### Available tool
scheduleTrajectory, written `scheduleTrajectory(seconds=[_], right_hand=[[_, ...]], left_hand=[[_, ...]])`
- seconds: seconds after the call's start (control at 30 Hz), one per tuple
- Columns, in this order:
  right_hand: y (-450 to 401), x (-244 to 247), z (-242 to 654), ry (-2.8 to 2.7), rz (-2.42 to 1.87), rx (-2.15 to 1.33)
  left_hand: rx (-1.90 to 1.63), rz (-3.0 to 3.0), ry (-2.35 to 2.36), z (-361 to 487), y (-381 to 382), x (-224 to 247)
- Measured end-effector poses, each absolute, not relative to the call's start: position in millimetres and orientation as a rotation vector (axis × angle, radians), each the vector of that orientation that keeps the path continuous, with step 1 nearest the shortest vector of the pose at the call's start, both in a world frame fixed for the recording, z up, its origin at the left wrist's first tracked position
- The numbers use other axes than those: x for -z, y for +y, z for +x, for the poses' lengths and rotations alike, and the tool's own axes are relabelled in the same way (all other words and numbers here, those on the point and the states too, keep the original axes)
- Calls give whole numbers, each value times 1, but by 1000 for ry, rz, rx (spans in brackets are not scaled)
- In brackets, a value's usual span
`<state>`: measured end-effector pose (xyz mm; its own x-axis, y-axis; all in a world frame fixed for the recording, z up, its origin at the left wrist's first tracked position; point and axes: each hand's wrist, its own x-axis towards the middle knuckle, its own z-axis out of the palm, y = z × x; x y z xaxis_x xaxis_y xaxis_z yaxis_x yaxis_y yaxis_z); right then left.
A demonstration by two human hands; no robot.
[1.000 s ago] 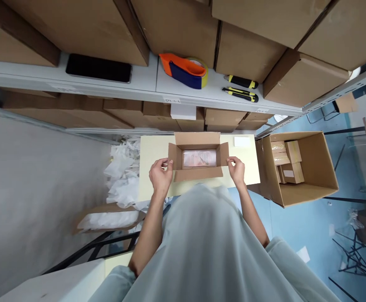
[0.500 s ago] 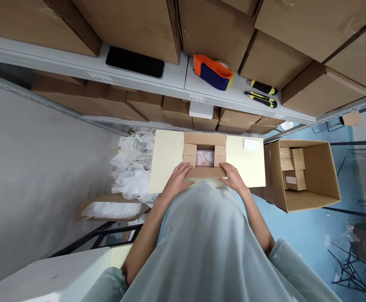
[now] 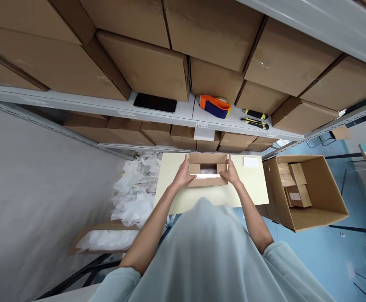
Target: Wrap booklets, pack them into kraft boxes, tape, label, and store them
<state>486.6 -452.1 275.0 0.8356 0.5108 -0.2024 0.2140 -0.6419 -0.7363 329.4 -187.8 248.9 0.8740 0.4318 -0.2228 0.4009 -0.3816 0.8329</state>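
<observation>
A small cardboard box [image 3: 207, 182] sits on the cream table, its side flaps folded inward and a gap left in the middle. Something pale and wrapped [image 3: 208, 171] shows through that gap, too small to name. A bright white strip [image 3: 205, 176], tape or glare, runs along the near flap. My left hand [image 3: 182, 175] grips the box's left side, thumb over the near flap and fingers along the wall. On the right side my right hand [image 3: 231, 173] holds it the same way.
A white slip [image 3: 250, 162] lies on the table [image 3: 246, 188]. Beyond stands a shelf [image 3: 183, 110] with cartons, a phone [image 3: 155, 102], an orange-and-blue tape dispenser [image 3: 215, 106] and two yellow-black cutters [image 3: 254, 118]. White plastic packaging [image 3: 135, 188] is heaped left; a large open carton [image 3: 318, 201] holds smaller boxes right.
The view has tilted upward. Both hands have shifted from the box's near corners to its left and right sides. The box now sits farther from the table's near edge.
</observation>
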Motion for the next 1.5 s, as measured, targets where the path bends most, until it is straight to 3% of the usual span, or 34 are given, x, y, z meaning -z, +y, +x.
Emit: scheduleTrajectory(seconds=[0.37,0.67,1.0,1.13,1.23,1.37,1.5], right_hand=[[-503,-280,439,-571,-2217,-401],[-480,-282,450,-484,-2430,-525],[-461,-280,445,-607,-2539,-488],[-438,-268,463,-731,-2569,-253],[-394,-311,502,-896,-2466,-36],[-324,-425,564,-1061,-2408,174],[-266,-497,602,-1033,-2640,70]], left_hand=[[-250,2011,581,270,-220,-248],[-172,2007,885,296,-231,-255],[-45,2199,865,310,-218,-260],[-208,2312,750,325,-209,-255],[-469,2303,616,369,-198,-283],[-797,2216,443,447,-183,-376],[-1121,2098,360,497,-176,-451]])
